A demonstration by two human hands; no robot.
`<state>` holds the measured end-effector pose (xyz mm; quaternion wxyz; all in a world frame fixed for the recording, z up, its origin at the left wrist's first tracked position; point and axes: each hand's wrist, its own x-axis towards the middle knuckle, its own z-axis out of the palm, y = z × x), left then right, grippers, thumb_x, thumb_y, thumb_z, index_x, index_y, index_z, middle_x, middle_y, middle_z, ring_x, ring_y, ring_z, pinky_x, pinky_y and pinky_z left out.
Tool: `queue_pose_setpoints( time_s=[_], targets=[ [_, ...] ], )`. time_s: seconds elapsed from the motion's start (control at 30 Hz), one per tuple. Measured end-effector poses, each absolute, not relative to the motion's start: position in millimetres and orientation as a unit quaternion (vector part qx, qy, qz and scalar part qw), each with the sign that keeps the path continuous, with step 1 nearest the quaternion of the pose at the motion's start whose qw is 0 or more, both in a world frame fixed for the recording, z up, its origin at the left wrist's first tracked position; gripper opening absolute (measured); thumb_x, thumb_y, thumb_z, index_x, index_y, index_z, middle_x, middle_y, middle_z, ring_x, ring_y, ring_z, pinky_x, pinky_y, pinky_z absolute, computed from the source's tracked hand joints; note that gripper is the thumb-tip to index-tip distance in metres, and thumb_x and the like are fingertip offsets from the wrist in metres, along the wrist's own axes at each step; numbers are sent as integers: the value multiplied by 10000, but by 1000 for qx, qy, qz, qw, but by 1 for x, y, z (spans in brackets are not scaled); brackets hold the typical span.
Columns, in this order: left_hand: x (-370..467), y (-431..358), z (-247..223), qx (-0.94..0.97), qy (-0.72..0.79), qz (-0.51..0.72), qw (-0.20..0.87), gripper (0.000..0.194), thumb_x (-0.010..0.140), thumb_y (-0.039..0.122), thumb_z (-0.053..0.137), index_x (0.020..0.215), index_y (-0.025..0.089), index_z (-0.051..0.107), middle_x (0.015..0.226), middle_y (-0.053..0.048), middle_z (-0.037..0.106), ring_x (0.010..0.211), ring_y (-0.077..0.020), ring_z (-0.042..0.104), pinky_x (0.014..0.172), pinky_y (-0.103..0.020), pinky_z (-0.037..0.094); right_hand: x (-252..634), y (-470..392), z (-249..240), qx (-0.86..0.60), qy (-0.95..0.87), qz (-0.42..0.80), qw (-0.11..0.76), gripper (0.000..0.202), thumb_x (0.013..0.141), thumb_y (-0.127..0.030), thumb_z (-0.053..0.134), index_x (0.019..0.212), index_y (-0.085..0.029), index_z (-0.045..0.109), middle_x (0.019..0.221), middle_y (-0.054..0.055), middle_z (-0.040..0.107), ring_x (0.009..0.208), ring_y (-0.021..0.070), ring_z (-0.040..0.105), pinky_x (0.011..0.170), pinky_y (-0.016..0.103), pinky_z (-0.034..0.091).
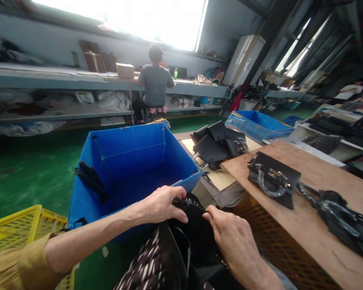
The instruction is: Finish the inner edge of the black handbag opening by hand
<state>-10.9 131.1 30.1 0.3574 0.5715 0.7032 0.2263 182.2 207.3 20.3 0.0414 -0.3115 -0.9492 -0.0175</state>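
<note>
1 soft black thing (199, 237), maybe a bag, is close to the body, near the big blue box (133, 143). The left hand (160, 205) has its fingers gripping the edge. The right hand (236, 235) pinches it too, maybe so it can't flop. On the desk (323, 169), clear wrap (261, 183) may keep 1 black handbag's (287, 173) handle (275, 193) nice.

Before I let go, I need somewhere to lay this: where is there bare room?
The wooden table is bare behind the black handbag and along its near edge. The blue bin looks bare inside, beside the dark strap. Crowded: the table's right end, around the tangled black bags, and beneath the black pile.
</note>
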Motion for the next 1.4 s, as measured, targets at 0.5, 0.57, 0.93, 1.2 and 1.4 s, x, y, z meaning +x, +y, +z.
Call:
queue_pose_setpoints(
  time_s=[0.5, 0.57, 0.93, 1.2, 1.4],
  targets=[
    [-24, 120, 45, 741, 624, 136, 210, 569, 577, 4, 408, 1092, 248, 412, 1072, -16, 482, 860, -168, 513, 708, -241, 409, 174, 197, 38, -401, -914, -25, -50, 188, 910, -277, 398, 809, -248, 554, 647, 7, 661, 633, 238, 650, 474, 271, 270],
    [-21, 119, 44, 761, 586, 176, 216, 519, 603, -13, 389, 1049, 246, 443, 1107, -3, 459, 894, -145, 498, 752, -215, 405, 175, 196, 39, -408, -911, -25, -56, 186, 911, -277, 394, 813, -247, 550, 645, 10, 660, 634, 243, 649, 473, 270, 265],
    [-14, 122, 33, 753, 602, 191, 182, 126, 714, 68, 507, 744, 188, 525, 1048, 43, 490, 766, -93, 517, 686, -183, 384, 173, 197, 36, -407, -912, -33, -29, 187, 902, -270, 410, 771, -249, 540, 621, 7, 655, 600, 241, 643, 461, 271, 207],
    [-10, 126, 26, 699, 643, 232, 208, 111, 749, 162, 549, 638, 159, 547, 949, 32, 549, 731, -91, 517, 680, -186, 374, 173, 199, 37, -400, -916, -18, -34, 194, 902, -273, 399, 769, -246, 538, 643, 14, 656, 616, 238, 641, 478, 278, 226],
    [-8, 124, 17, 634, 672, 299, 241, 140, 644, 74, 507, 555, 146, 426, 774, 31, 545, 633, -78, 456, 569, -181, 331, 177, 204, 33, -395, -918, 6, -30, 188, 895, -284, 403, 758, -254, 528, 656, 1, 651, 628, 228, 638, 497, 280, 235]
  ],
)
